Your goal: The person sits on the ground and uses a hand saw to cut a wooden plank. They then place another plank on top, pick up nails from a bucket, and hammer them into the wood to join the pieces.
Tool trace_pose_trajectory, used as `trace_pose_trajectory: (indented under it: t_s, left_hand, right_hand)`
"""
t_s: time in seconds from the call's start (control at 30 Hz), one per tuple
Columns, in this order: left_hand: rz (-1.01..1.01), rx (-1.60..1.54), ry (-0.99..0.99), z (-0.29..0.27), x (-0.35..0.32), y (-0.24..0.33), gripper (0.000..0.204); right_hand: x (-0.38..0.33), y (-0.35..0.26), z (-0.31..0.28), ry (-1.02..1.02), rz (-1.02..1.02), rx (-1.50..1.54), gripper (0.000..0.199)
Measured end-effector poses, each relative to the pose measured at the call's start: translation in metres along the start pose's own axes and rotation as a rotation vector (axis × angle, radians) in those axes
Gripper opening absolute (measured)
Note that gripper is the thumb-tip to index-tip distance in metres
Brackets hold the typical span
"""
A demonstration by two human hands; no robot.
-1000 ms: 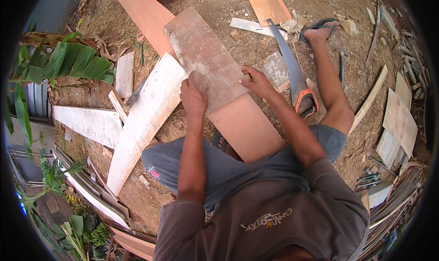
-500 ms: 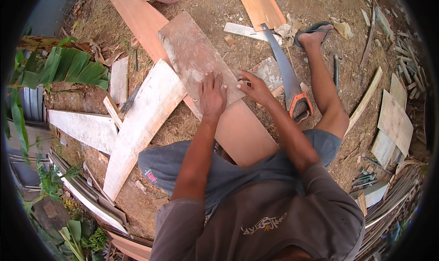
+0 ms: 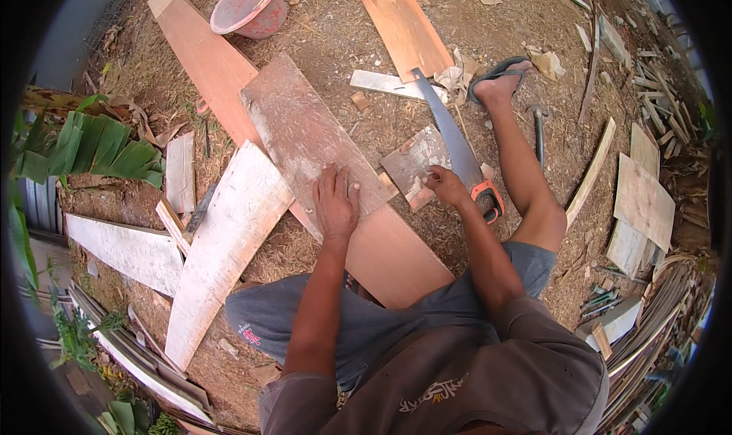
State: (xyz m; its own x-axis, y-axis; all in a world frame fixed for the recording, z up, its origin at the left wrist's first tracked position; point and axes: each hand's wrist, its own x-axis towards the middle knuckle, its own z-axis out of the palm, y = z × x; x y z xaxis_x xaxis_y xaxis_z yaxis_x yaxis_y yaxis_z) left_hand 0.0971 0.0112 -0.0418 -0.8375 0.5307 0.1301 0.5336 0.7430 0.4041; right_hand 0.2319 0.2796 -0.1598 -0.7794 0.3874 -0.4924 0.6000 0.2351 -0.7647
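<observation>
Ground (image 3: 343, 31) of dry dirt and wood chips carries everything, seen from above the seated person. Longest on it is the reddish plank (image 3: 213, 61), running from the far left corner down toward the person's lap, its near end (image 3: 396, 256) showing just beside the left knee. Across it lies the grey weathered board (image 3: 305, 134), dusted with pale sawdust. A whitish tapered board (image 3: 229, 237) leans off the plank's left edge, with another pale board (image 3: 126, 248) farther left. A second reddish plank (image 3: 400, 19) lies at the far edge, and a pink bucket (image 3: 248, 6) stands beside the long plank's far end.

Left hand (image 3: 335, 202) lies flat, palm down and fingers spread a little, on the near end of the grey board, pressing it and gripping nothing. Right hand (image 3: 446, 187) rests on the near edge of a small square offcut (image 3: 415, 157), fingers curled; whether it grips the piece I cannot tell. A handsaw (image 3: 450, 130) lies just right of that hand, its orange handle (image 3: 488, 199) near the wrist and untouched. A hammer (image 3: 538, 130) lies beyond the outstretched right leg.
</observation>
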Motion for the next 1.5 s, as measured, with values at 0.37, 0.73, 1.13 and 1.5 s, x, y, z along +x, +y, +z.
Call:
trace_pose_trajectory:
  t_s: [0.37, 0.73, 1.13, 1.5]
  left_hand:
    - [-0.028, -0.053, -0.034, -0.007, 0.001, -0.004, 0.051]
    - [-0.080, -0.143, -0.176, -0.014, 0.006, -0.014, 0.050]
    - [-0.079, -0.127, -0.222, -0.012, 0.009, -0.015, 0.052]
    - [-0.077, -0.137, -0.092, -0.010, 0.010, -0.011, 0.045]
  right_hand:
    - [0.109, -0.113, -0.006, -0.123, -0.125, -0.062, 0.053]
    - [0.362, -0.414, 0.066, -0.351, -0.246, 0.489, 0.076]
    - [0.486, -0.541, 0.121, -0.306, -0.195, 1.147, 0.036]
    - [0.270, -0.335, -0.082, 0.026, -0.204, 1.088, 0.029]
